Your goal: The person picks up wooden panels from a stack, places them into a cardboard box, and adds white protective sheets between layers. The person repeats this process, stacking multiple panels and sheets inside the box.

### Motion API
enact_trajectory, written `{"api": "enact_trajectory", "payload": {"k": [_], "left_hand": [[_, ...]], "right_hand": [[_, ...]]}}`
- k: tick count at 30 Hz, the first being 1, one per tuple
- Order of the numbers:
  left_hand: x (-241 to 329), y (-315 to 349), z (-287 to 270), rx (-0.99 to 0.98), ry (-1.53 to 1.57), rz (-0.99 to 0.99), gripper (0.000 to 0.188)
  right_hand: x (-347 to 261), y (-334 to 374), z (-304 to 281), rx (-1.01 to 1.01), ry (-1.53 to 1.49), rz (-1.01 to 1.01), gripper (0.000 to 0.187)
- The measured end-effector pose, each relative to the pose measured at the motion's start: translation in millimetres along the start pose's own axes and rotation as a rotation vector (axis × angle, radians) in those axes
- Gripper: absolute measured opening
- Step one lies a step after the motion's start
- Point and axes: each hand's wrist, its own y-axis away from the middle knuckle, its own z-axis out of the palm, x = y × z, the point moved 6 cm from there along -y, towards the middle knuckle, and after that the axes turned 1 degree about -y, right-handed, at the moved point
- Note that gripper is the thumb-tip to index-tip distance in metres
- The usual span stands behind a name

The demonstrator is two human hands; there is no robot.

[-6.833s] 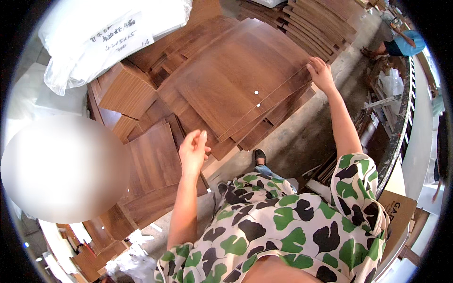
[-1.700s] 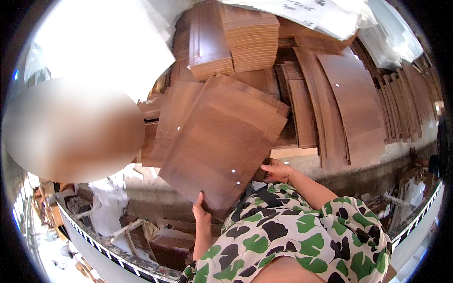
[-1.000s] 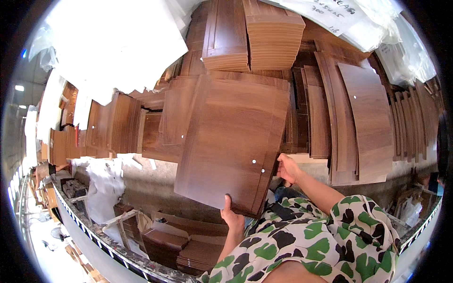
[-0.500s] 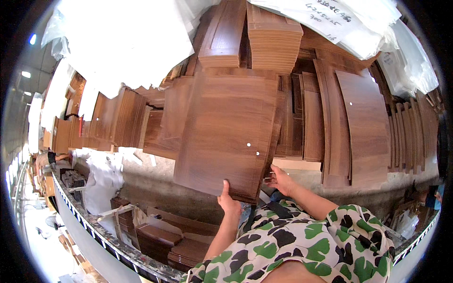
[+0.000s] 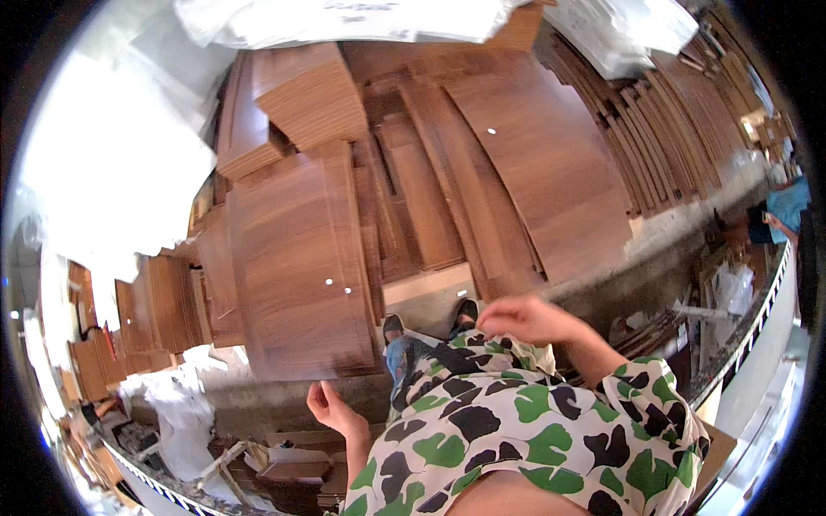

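A wood-grain brown panel (image 5: 297, 267) with two small white dots lies on a stack, left of centre. Just below its front edge is my left hand (image 5: 340, 414), apart from the panel, fingers loosely bent and nothing visible in them. My right hand (image 5: 538, 322) hovers in front of my body, smeared by motion, its fingers pointing left. Whether it holds anything small does not show. To the right, another brown panel (image 5: 542, 163) with one white dot rests on top of narrower boards (image 5: 422, 198).
A stack of thin boards (image 5: 314, 99) stands behind the panel. White plastic sheeting (image 5: 112, 172) covers goods at left, and wrapped packs (image 5: 619, 34) lie at the back. Upright boards (image 5: 662, 146) are lined up at right. A railing (image 5: 740, 344) curves behind me. Another person's sleeve (image 5: 787, 206) shows far right.
My view has turned right, so the panels sit farther left. My left hand has come off the panel's front edge. My right hand has moved away from the stack toward my right.
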Motion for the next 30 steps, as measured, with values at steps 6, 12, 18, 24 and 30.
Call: {"api": "enact_trajectory", "payload": {"k": [6,12,18,24,30], "left_hand": [[93,66,163,-0.752,-0.027,0.087,0.014],[118,128,287,-1.323,-0.218,0.398,0.015],[110,128,328,-1.418,-0.298,0.329,0.019],[95,176,357,-1.672,-0.131,-0.19,0.034],[92,196,369,-1.65,0.022,-0.556,0.051]], "right_hand": [[10,62,-166,1.021,0.782,-0.18,0.062],[88,52,-225,1.06,1.212,0.138,0.078],[111,71,-282,1.162,0.957,0.301,0.078],[93,92,-312,1.119,0.847,0.469,0.079],[31,116,-300,1.118,0.658,0.242,0.058]]}}
